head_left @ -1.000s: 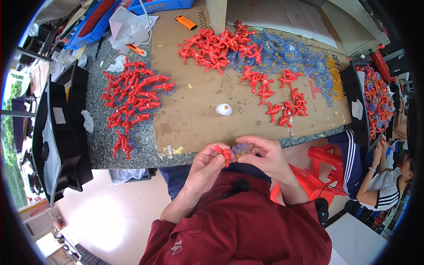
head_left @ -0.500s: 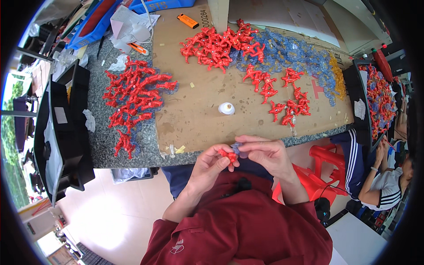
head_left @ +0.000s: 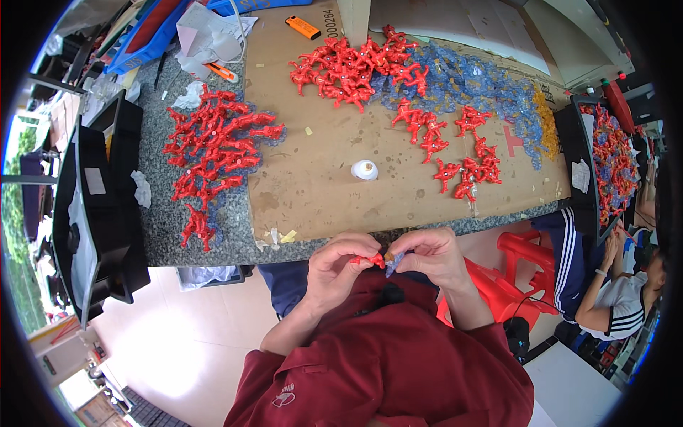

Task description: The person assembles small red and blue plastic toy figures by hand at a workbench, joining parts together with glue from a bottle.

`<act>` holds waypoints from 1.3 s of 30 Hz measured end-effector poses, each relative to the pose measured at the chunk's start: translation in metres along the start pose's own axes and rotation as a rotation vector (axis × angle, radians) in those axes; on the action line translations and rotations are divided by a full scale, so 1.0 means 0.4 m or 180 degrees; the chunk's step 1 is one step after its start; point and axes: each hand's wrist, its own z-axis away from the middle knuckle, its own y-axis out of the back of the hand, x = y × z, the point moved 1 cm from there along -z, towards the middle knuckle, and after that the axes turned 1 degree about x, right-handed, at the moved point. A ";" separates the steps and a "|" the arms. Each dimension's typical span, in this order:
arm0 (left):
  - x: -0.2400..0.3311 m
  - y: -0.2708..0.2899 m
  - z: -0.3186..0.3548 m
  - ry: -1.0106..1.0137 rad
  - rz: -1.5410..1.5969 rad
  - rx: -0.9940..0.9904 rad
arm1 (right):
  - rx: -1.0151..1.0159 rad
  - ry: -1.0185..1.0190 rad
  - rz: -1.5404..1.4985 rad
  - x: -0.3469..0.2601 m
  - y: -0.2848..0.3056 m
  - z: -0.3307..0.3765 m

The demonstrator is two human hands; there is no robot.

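Just off the table's near edge, my left hand [head_left: 339, 267] pinches a small red figure [head_left: 366, 260] between thumb and fingers. My right hand [head_left: 435, 258] is closed on a translucent blue piece [head_left: 394, 266], held up against the red figure. An orange-yellow bit shows where the two meet; I cannot tell whether they are joined. Beyond my hands a small white pot [head_left: 365, 170] stands on the cardboard sheet [head_left: 306, 188]. Several red figures [head_left: 469, 171] lie to its right, and a larger red heap [head_left: 348, 71] sits farther back.
More red figures [head_left: 213, 146] with blue pieces cover the left of the speckled tabletop. Blue pieces [head_left: 469, 82] and yellow pieces [head_left: 544, 124] spread at the back right. A filled black bin [head_left: 578, 153] stands right, near another person [head_left: 619, 299]. Red stools [head_left: 526, 263] stand below.
My hands have tilted and drawn slightly apart at the fingertips. The blue piece has come lower and shows more plainly beside the red figure. The view has shifted slightly.
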 end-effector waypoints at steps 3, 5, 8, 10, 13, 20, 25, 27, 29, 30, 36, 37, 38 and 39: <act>0.006 -0.006 -0.003 -0.0128 -0.0197 -0.0005 | -0.0017 0.0085 0.0110 0.010 0.006 0.003; 0.008 -0.009 -0.004 -0.0133 -0.0271 -0.0013 | -0.0021 0.0087 0.0110 0.008 0.005 0.002; 0.009 -0.003 -0.002 -0.0224 -0.0429 -0.0020 | 0.0030 0.0162 0.0361 -0.004 -0.003 0.001; 0.010 0.000 -0.002 -0.0224 -0.0467 -0.0033 | 0.0023 0.0382 0.0890 -0.010 -0.004 0.002; 0.016 -0.001 -0.003 -0.0197 -0.0523 -0.0044 | -0.0038 0.0622 0.1460 -0.031 -0.013 0.001; 0.020 0.011 -0.007 -0.0264 -0.0850 -0.0190 | 0.0094 0.0789 0.1863 -0.023 -0.029 0.007; 0.021 0.021 -0.018 -0.0320 -0.0521 -0.0385 | 0.0184 0.1467 0.2206 -0.026 -0.050 0.014; 0.015 0.025 -0.017 -0.0367 -0.0266 -0.0476 | 0.0195 0.1569 0.2277 -0.032 -0.068 0.014; 0.010 0.025 -0.014 -0.0330 0.0127 -0.0340 | 0.0152 0.1725 0.2431 -0.032 -0.076 0.013; 0.005 0.029 -0.015 -0.0315 0.0115 -0.0361 | 0.0176 0.1733 0.2417 -0.030 -0.075 0.014; -0.011 0.042 -0.019 -0.0402 0.0307 -0.0646 | 0.0097 0.2203 0.2697 -0.024 -0.078 0.016; -0.013 0.036 -0.015 -0.0217 0.0530 -0.0543 | 0.0074 0.2245 0.2699 -0.023 -0.076 0.015; -0.014 0.032 -0.014 -0.0032 0.0753 -0.0441 | 0.0052 0.2289 0.2702 -0.023 -0.076 0.015; -0.016 0.031 -0.014 -0.0025 0.0745 -0.0448 | 0.0063 0.2293 0.2695 -0.020 -0.076 0.016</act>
